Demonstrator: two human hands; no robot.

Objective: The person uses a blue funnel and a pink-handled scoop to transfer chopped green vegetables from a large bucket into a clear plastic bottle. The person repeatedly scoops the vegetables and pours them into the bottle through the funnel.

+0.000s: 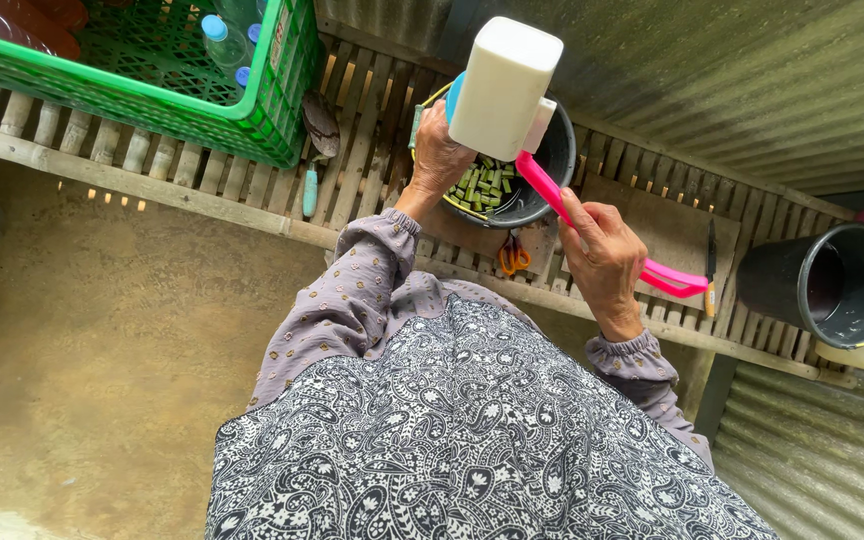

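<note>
Gripping bowl (542, 170) rim, dipper (552, 190) handle

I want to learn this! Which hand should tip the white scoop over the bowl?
Probably the right hand: it grips the pink handle of the white scoop above the bowl. The left hand is holding the bowl's rim.

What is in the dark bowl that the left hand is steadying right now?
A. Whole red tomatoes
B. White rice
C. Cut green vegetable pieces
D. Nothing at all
C. The dark bowl holds short cut green vegetable pieces; the left hand grips its rim, while the right hand holds the pink handle of a white dipper above it.
</note>
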